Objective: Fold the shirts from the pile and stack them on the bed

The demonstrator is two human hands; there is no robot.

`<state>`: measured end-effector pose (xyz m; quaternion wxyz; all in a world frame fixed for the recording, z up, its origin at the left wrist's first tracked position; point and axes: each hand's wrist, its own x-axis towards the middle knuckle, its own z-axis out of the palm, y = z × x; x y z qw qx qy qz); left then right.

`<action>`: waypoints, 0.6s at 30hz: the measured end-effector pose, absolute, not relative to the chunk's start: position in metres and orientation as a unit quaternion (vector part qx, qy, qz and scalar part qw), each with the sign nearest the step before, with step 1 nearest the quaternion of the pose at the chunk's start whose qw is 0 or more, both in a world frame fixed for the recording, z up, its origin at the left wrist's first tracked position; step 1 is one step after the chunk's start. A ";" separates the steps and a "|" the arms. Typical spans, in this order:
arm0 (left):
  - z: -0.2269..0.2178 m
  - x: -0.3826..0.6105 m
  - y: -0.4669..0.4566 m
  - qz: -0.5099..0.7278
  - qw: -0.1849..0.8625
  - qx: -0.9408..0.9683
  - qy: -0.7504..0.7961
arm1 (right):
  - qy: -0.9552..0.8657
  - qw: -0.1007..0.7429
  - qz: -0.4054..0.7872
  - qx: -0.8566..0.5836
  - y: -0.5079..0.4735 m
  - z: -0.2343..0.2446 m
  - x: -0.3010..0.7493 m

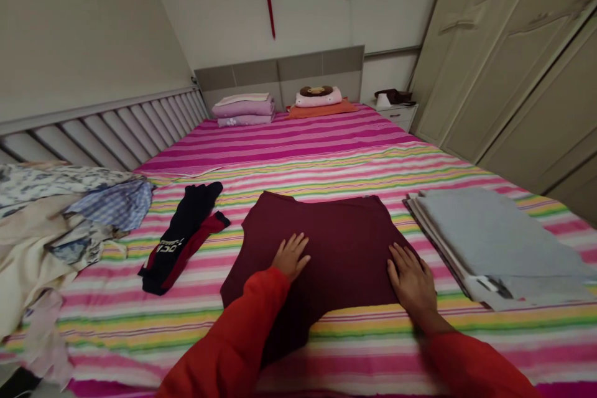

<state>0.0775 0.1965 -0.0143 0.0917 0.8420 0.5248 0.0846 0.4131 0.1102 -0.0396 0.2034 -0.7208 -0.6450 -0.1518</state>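
Observation:
A maroon garment point(336, 242) lies spread out on the striped bedsheet point(364, 345), its nearest part trailing toward me under my left forearm. My left hand point(290, 256) rests flat on its middle-left area with the fingers spread. At the garment's right edge, my right hand point(413, 280) lies palm down, fingers stretched out over the cloth. Neither hand grips anything. To the left is a folded black and red garment point(175, 239) with white lettering. On the right sits a flat stack of grey cloth point(499, 239) with a white tag near its front corner.
A heap of mixed clothes point(60, 217) covers the bed's left side by a slatted rail point(102, 127). Folded lilac bedding point(245, 109) and a pink pillow point(318, 97) stand by the headboard point(317, 65). A nightstand point(398, 115) and wardrobe point(504, 62) are on the right.

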 end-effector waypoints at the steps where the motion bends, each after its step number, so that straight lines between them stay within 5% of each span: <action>1: -0.016 0.084 0.204 0.079 0.094 0.840 0.528 | -0.646 0.204 -0.150 -0.720 0.110 -0.040 0.414; 10: 0.009 -0.011 0.281 0.116 0.062 0.672 0.729 | -0.649 0.221 -0.142 -0.714 0.110 -0.044 0.417; 18: 0.026 0.039 0.333 0.181 0.103 0.749 0.629 | -0.654 0.222 -0.157 -0.706 0.111 -0.045 0.418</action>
